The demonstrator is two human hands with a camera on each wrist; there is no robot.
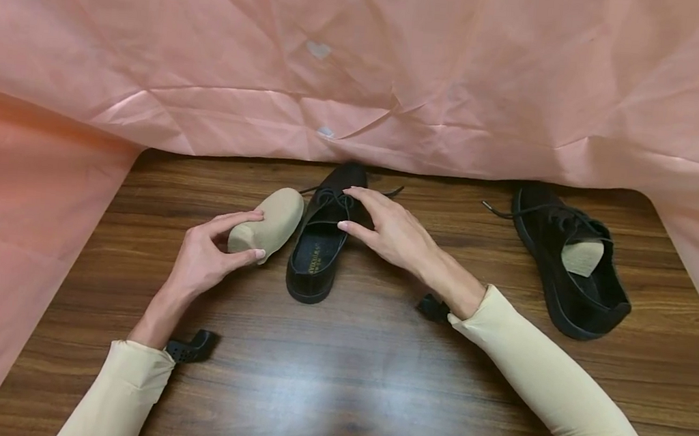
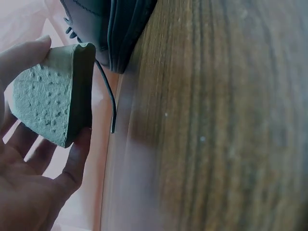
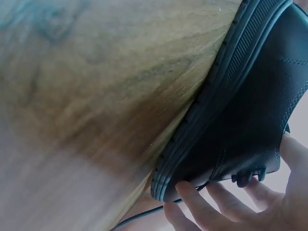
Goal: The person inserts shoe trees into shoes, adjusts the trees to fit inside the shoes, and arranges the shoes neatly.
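Observation:
My left hand point(image 1: 206, 251) grips a beige toe-shaped shoe filler point(image 1: 278, 220), fingers along one side and thumb on the other. Its flat, dimpled rear end point(image 2: 45, 98) faces the left wrist view. Just right of it stands a black lace-up shoe point(image 1: 311, 285), toe toward the pink cloth, its lettered insole showing. My right hand point(image 1: 394, 232) reaches over this shoe from the right, fingers loosely spread. In the head view its thumb tip is at the shoe's opening and a fingertip at the laces; in the right wrist view, other fingertips point(image 3: 185, 190) lie along the toe.
A second black shoe point(image 1: 540, 260) stands at the right, laces loose, with another beige filler point(image 1: 582, 257) inside its opening. Pink cloth point(image 1: 362, 61) hangs behind and beside the brown wooden tabletop point(image 1: 286, 391). Each wrist carries a black camera mount point(image 1: 191, 347).

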